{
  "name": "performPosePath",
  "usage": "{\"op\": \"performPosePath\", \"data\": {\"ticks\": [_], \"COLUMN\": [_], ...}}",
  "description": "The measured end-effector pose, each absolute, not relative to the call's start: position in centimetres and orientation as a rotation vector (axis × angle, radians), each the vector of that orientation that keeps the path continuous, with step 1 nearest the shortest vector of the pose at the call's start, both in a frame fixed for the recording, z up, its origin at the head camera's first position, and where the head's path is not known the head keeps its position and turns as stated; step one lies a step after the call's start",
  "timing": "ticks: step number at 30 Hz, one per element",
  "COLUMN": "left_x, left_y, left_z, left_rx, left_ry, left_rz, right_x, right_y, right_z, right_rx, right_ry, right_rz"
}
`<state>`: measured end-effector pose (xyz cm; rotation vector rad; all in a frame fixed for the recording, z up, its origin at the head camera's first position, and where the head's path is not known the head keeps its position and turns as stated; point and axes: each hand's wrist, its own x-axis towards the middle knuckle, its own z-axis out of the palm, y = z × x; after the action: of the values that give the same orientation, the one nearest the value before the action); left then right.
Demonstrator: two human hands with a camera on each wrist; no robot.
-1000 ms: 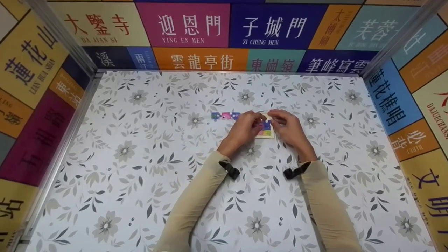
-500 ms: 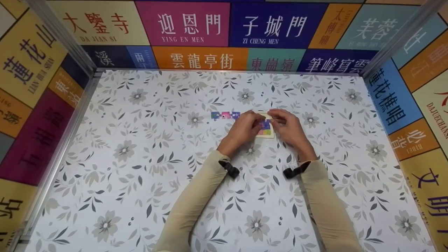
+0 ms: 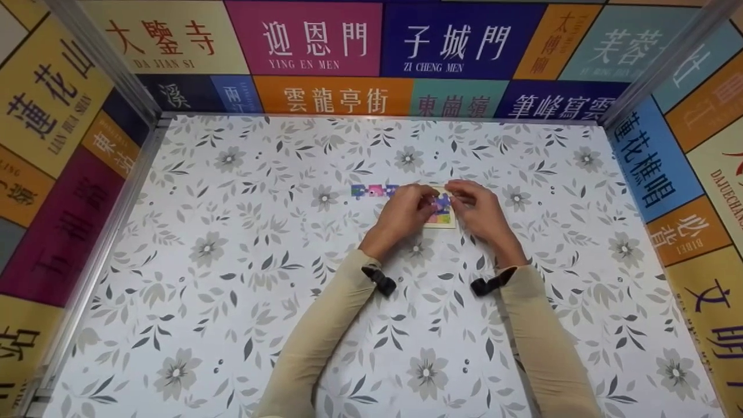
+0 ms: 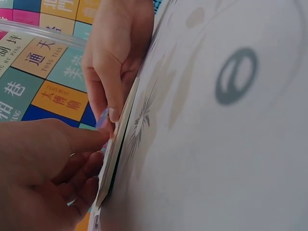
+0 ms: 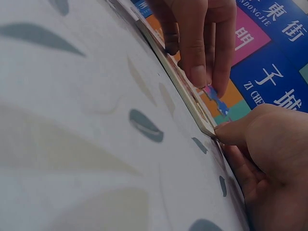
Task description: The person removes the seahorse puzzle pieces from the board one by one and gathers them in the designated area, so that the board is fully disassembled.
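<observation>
A small jigsaw puzzle board (image 3: 454, 225) with a cream rim lies between my hands in the head view, its lower part filled with colourful pieces. My left hand (image 3: 401, 213) bends over its left side. In the right wrist view the left thumb and finger pinch a blue-purple puzzle piece (image 5: 216, 100) just above the board. My right hand (image 3: 479, 210) is at the board's right side; its thumb (image 5: 230, 132) lies on the corner, other fingers bent lower beside the edge, gripping it. Much of the board is hidden under both hands.
Several joined or touching loose puzzle pieces (image 3: 374, 191) lie in a row left of the board, partly behind the left hand. The white floral tabletop (image 3: 278, 342) is bordered by panels with printed lettering (image 3: 322, 98) at the back and both sides.
Both arms stay nearly in place. The left fingers shift slightly over the board, and the purple patch between the hands shows a more jagged upper outline than before.
</observation>
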<state>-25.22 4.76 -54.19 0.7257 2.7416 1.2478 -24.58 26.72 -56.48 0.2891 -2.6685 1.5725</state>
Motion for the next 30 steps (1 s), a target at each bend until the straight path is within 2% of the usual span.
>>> {"op": "performPosePath", "data": {"ticks": [13, 30], "left_x": [-25.6, -25.5], "left_y": [3.1, -2.1], "left_z": [-53.7, -53.5], "left_rx": [0.708, 0.695], "left_ry": [2.742, 2.828], "left_rz": [1.285, 1.251], "right_x": [-24.5, -24.4], "right_y": [26.9, 26.8], "right_z": [-56.5, -56.3], "right_rx": [0.299, 0.255], "right_ry": [-2.693, -2.721], "right_rz": [1.565, 1.565]}}
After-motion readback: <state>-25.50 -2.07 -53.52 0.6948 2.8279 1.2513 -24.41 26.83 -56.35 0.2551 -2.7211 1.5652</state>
